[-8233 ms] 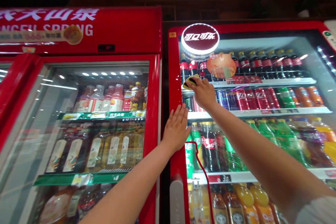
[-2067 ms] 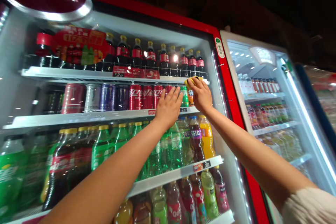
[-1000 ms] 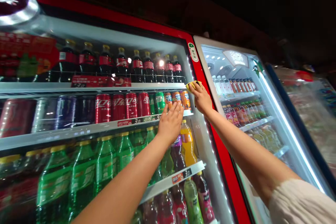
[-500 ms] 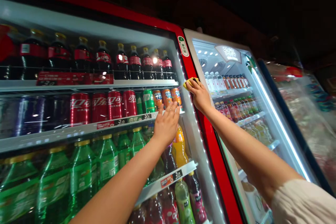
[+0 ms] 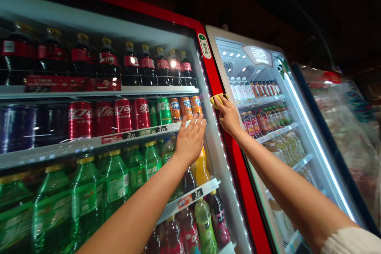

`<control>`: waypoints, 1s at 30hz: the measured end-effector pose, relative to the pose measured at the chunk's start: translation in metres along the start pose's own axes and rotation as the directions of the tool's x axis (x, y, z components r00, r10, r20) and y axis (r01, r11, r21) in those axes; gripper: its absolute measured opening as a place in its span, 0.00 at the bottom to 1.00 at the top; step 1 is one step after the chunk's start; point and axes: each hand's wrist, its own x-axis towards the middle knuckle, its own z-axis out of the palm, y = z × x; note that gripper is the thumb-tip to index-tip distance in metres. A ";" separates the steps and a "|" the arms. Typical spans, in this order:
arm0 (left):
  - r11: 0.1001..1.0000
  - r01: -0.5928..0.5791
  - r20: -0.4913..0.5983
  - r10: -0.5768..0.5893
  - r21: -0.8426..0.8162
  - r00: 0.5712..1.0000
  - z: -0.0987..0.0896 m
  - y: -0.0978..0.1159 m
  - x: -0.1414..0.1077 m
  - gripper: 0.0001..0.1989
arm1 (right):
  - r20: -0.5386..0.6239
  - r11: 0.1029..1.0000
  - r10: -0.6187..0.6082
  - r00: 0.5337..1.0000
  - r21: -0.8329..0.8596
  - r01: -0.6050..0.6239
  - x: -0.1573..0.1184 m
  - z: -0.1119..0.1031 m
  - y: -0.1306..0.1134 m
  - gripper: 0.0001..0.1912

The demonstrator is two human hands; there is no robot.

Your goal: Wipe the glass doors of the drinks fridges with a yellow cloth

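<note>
My left hand (image 5: pixel 190 139) lies flat against the glass door (image 5: pixel 166 4) of a red-framed drinks fridge, fingers stretched upward. Behind the glass near its fingertips stand orange cans (image 5: pixel 186 107) and a green can (image 5: pixel 164 111). In my right hand (image 5: pixel 229 116) is a folded yellow cloth (image 5: pixel 217 101) with a dark patch, held against the red door frame (image 5: pixel 213 76) at the glass's right edge. The fingers close over the cloth, and part of it is hidden under them.
Cola bottles (image 5: pixel 131 65), red cans (image 5: pixel 123 115) and green bottles (image 5: pixel 117 178) fill shelves behind the glass. A second, white-framed fridge (image 5: pixel 212 33) stands close on the right, lit inside. Beyond it, clear plastic sheeting (image 5: pixel 333 127) covers goods.
My right hand and the cloth sit slightly lower on the frame. The whole view has shifted a little, while my left hand stays flat on the glass.
</note>
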 end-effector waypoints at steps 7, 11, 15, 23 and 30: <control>1.000 -0.022 0.011 0.022 -0.022 1.000 -0.004 0.004 0.002 0.28 | 0.061 0.995 0.094 0.994 0.033 -0.096 -0.033 -0.011 -0.006 0.42; 1.000 -0.010 0.034 0.011 -0.029 0.999 -0.004 0.014 -0.005 0.29 | 0.079 0.994 0.113 0.991 -0.002 -0.113 -0.053 -0.014 -0.010 0.44; 0.999 -0.016 0.043 0.018 -0.040 0.999 0.000 0.026 -0.030 0.29 | 0.101 0.983 0.177 0.979 -0.075 -0.170 -0.138 -0.024 -0.028 0.44; 0.998 -0.037 0.043 0.039 -0.046 0.998 0.007 0.040 -0.074 0.32 | 0.068 0.989 0.146 0.987 -0.023 -0.144 -0.198 -0.030 -0.035 0.39; 1.000 -0.017 0.047 0.019 -0.024 0.999 0.000 0.031 -0.069 0.28 | 0.085 0.989 0.149 0.985 -0.036 -0.147 -0.068 -0.013 -0.023 0.39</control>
